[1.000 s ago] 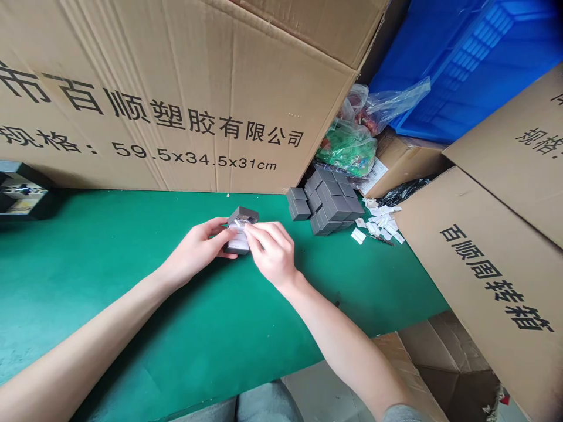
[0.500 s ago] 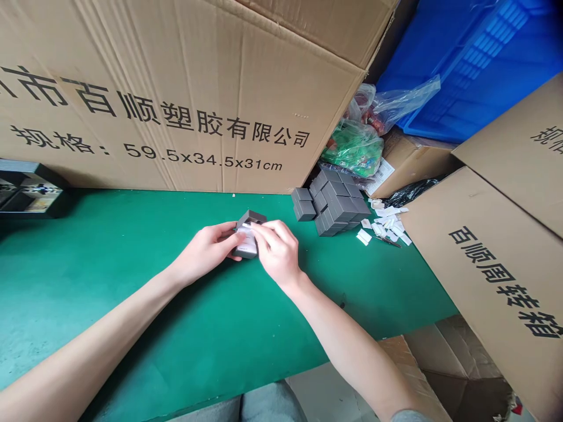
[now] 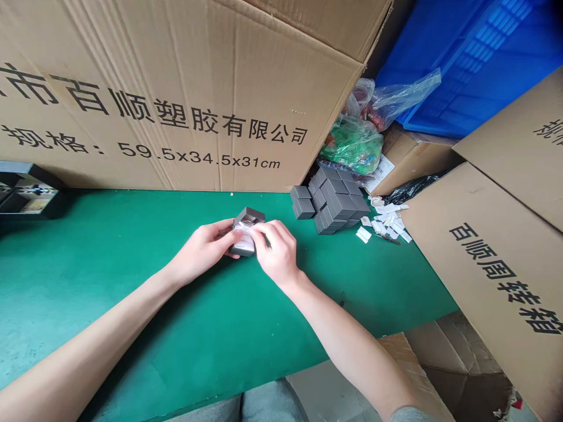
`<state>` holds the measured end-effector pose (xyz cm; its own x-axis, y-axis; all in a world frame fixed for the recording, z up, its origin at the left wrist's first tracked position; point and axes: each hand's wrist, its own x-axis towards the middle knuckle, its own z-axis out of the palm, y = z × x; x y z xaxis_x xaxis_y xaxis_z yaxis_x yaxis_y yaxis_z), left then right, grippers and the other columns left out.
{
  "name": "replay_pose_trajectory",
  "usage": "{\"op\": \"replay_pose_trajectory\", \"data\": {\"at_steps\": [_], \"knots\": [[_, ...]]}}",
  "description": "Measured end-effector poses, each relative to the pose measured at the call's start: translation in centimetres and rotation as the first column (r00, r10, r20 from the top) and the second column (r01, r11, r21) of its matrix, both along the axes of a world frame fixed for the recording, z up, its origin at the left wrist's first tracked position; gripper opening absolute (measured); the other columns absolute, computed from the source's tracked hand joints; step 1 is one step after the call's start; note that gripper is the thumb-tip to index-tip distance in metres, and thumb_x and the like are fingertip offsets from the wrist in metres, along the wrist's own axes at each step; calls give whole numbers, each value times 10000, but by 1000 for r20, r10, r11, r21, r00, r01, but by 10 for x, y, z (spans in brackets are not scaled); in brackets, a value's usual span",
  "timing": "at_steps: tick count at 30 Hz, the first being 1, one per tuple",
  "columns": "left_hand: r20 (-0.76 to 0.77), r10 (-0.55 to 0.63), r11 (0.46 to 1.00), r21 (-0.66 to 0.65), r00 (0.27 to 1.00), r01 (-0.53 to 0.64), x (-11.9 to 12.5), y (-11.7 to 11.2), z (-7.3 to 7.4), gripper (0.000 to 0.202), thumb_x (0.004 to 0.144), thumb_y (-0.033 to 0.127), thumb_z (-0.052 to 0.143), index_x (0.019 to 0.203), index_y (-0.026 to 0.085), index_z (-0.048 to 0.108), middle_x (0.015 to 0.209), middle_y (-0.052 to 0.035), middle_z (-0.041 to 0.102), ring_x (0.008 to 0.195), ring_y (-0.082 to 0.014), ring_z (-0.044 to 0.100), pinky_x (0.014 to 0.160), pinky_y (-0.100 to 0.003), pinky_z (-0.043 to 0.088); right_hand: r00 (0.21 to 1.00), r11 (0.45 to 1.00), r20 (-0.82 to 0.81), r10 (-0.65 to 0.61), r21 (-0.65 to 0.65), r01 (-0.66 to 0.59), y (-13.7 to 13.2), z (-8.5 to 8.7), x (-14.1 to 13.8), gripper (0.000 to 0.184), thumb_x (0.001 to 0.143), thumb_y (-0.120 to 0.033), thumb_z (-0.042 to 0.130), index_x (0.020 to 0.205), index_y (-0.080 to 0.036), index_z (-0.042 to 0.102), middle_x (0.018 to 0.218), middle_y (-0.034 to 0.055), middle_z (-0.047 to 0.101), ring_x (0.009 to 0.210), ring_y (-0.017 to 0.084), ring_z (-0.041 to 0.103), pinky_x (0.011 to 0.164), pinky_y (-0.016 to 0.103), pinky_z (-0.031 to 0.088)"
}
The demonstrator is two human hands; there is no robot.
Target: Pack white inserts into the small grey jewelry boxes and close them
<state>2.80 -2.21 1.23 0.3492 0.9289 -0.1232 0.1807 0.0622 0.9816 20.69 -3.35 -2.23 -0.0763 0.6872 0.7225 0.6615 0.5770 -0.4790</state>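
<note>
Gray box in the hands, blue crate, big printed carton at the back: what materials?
Gray box: matte, perhaps paper-covered card; dull even gray and crisp edges, but plastic isn't ruled out.
Blue crate: likely molded plastic, smooth; uniform color and a wall with a grid of slots.
Printed carton: corrugated cardboard, matte; brown face with vertical ridges and creases.

Both forearms are stretched inward over the surface, the right one laid across its near edge. Between near and far edges, the hands are held close together: the left hand is curled, its thumb extended; the right hand is half-folded, its fingertips gathered.
</note>
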Motion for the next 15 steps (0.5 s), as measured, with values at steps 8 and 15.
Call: {"op": "replay_pose_trajectory", "data": {"at_steps": [8, 15], "knots": [[-39, -23, 1000, -5, 999, 23, 1, 1, 3, 474, 858, 550, 654, 1160, 201, 761, 928, -44, 769, 798, -211, 681, 654, -261, 603, 995, 1000, -102, 6, -2, -6, 1, 3, 1, 209, 1003, -259, 563, 842, -218, 691, 941, 81, 672, 889, 171, 667, 784, 307, 574], [-50, -105, 994, 5, 993, 106, -2, 1, 3, 463, 886, 549, 630, 1187, 223, 764, 888, -32, 751, 744, -193, 642, 655, -256, 576, 984, 998, -162, -69, -18, 67, 1, 4, 1, 161, 978, -262, 573, 1105, -210, 657, 1059, 99, 635, 929, 175, 641, 769, 294, 577]]}}
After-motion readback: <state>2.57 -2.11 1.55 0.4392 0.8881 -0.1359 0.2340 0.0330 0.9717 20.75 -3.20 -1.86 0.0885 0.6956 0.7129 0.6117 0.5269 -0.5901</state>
